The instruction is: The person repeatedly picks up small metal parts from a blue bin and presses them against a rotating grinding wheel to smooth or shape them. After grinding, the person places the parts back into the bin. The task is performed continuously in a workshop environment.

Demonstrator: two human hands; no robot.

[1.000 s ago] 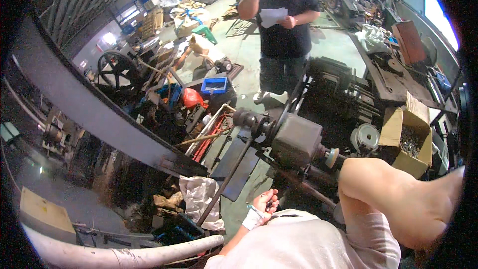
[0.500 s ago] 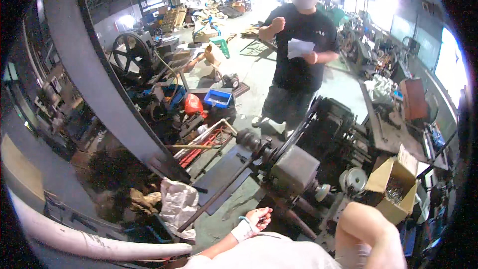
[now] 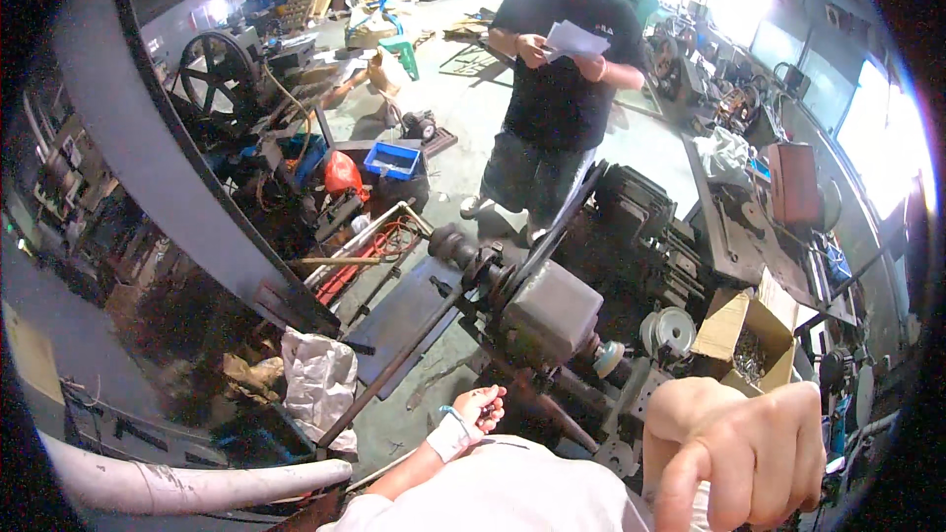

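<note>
My left hand [image 3: 479, 408], with a pale wrap and a blue band at the wrist, is held low in front of my white shirt [image 3: 493, 493]. Its fingers curl over small dark pieces too small to name. Large and close at the lower right is my right hand [image 3: 754, 453], its back showing and its fingers bent inward. Whatever it may hold is hidden. Just beyond both hands stands a dark machine with a grey box-shaped housing [image 3: 554, 313] and a long bar. Near my right hand sits an open cardboard box [image 3: 724, 335] with small metal parts [image 3: 751, 355].
Across the machine a person in black [image 3: 562, 69] holds white papers [image 3: 574, 39]. A steel column [image 3: 177, 138] slants down the left side. A white pipe [image 3: 197, 483] crosses the lower left, near a white sack [image 3: 320, 384]. A blue bin [image 3: 392, 160] stands farther off.
My right arm, bent before with its hand out of sight, now shows the hand at the lower right. The person opposite has lowered a raised fist to the papers. My view has shifted.
</note>
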